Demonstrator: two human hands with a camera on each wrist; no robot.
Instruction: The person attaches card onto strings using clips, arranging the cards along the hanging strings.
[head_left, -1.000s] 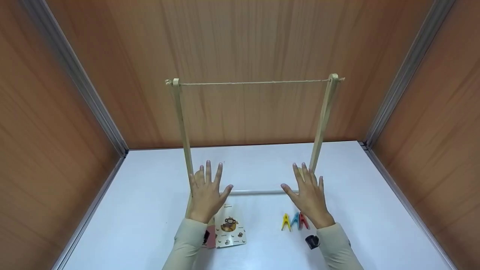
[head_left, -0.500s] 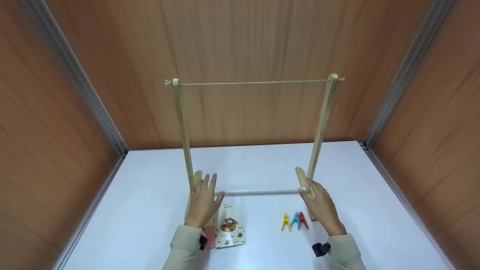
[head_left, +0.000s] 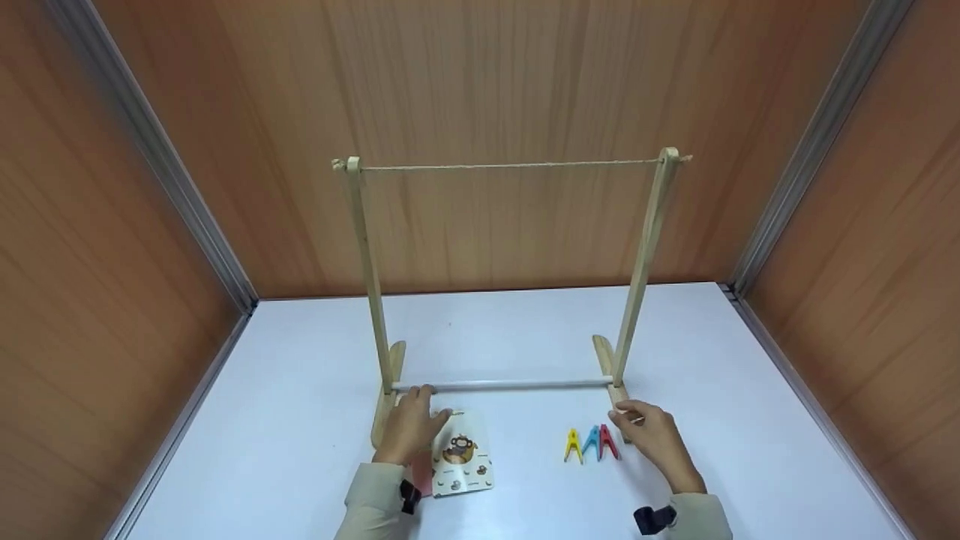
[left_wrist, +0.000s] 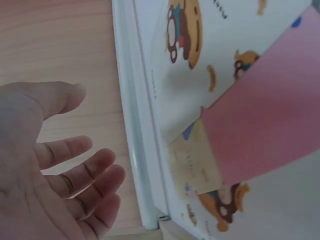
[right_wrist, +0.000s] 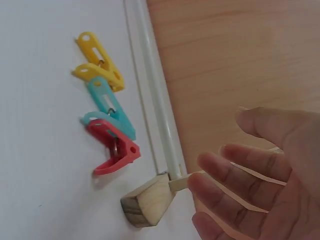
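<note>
While wood-grain panels (head_left: 495, 82) rise on three sides, with grey metal rails (head_left: 154, 150) at their corners, a white worktop (head_left: 285, 427) fills the floor of the space between them. On it stands a wooden rack (head_left: 643, 274), upright, its two posts leaning slightly apart toward the top in the head view. Each post is set on a rounded wooden foot, a pale rod (head_left: 517, 385) joins them low down, and thin twine (head_left: 510, 166) runs across the top, knotted at both ends.

The right hand (head_left: 656, 439), below a pale sleeve, hovers near the front of the rack's right foot; it is released, fingers loosely bent and holding nothing. The left hand (head_left: 411, 424) is likewise released, its fingers relaxed before the left end of the rod. Whether either hand touches the rack, I cannot tell.

Partly beneath the left hand, as the head view looks down, a white printed sheet (head_left: 459, 455) with a monkey-and-banana design lies on the worktop in front of the rod. A pink piece (head_left: 422, 474) adjoins its left side, half hidden by the hand; a cream patch shows at its edge in the left wrist view.

A black device (head_left: 655, 519) sits at the right wrist. Smallest are three clothespins to the left of the right hand: yellow (head_left: 573, 445), blue (head_left: 591, 442) and red (head_left: 608, 442), the last two overlapping.
</note>
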